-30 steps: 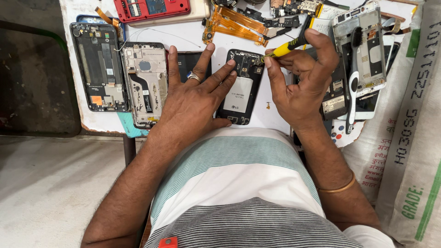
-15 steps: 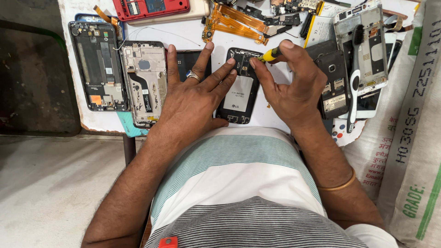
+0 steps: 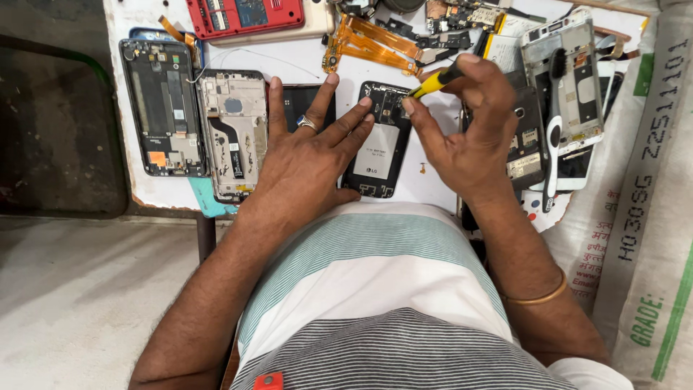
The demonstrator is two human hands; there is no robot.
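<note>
Nearest you, your left hand (image 3: 307,170) lies flat with its fingers spread wide. The thumb tucks in against the near left corner of the black opened smartphone with its back cover off (image 3: 377,139), and the fingertips (image 3: 364,103) of two fingers rest on that phone's left edge. A ring sits on one finger. The hand grips nothing; it only presses down.

Your right hand (image 3: 469,137) is just right of the phone. Its thumb and fingers are pinched together on the yellow-handled small screwdriver (image 3: 432,84), and the index finger stretches out toward the phone's far right corner. The tool's tip is at that far corner; whether it is seated in a screw is too small to tell.

The black phone lies lengthwise, near the bench's (image 3: 303,54) near edge and about midway across its white top. A pale rectangular battery fills its middle, and dark circuitry shows at the far end.

To the left, your left hand partly covers a bare metal phone frame (image 3: 231,130), with a dark stripped phone chassis (image 3: 160,108) beside it near the left edge. At the far edge lie a red phone housing (image 3: 245,14) and orange flex ribbon cables (image 3: 372,43). More opened phones (image 3: 570,79) are stacked toward the right edge.
</note>
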